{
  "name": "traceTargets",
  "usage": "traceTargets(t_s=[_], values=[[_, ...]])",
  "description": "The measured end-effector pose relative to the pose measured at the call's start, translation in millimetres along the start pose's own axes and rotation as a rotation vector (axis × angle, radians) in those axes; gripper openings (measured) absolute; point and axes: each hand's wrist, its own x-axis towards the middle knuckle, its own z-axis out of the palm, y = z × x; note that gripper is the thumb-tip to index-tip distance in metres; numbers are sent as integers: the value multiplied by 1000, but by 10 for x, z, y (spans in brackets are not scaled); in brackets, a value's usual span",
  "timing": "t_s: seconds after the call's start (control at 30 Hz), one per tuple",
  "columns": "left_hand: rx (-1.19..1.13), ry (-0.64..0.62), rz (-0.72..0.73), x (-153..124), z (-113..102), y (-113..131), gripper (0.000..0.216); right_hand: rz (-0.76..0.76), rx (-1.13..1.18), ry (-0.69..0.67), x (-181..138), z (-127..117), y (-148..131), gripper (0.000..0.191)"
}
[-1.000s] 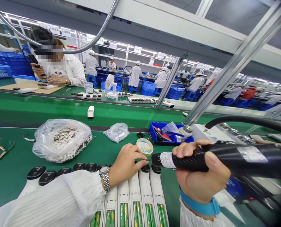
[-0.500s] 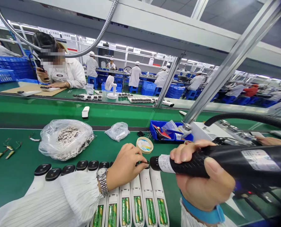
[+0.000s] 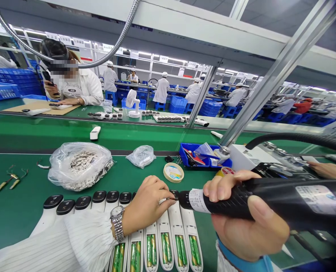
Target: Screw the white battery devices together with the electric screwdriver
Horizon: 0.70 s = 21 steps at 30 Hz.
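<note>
My right hand (image 3: 247,215) is wrapped round a black electric screwdriver (image 3: 272,200), held level with its tip to the left. My left hand (image 3: 149,204) is pinched at the screwdriver's thin bit; whatever small piece lies between the fingertips is too hidden to name. Both hands are over a row of white handheld devices (image 3: 189,223) with black heads. Several have open battery bays holding green batteries (image 3: 194,250). My left forearm covers part of the row.
Behind the row are a plastic bag of small white parts (image 3: 80,166), a bag of screws (image 3: 142,156), a tape roll (image 3: 173,172) and a blue tray of tools (image 3: 206,161). A metal post (image 3: 270,71) slants up at right. A co-worker (image 3: 77,85) sits across the green belt (image 3: 145,138).
The white device on the belt has slid left. My right hand and the screwdriver have shifted slightly lower in view, and the bit now shows at my left fingertips.
</note>
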Motion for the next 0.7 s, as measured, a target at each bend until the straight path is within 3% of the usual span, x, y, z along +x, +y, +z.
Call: traceTargets(t_s=[0.37,0.7], values=[[-24,2,37,-86,-2,-16,15,-9,-9,-104,-20,48,14,19],[-77,75,14,-122,46,-47,13,18,-14,-102,-14,67,-16,23]])
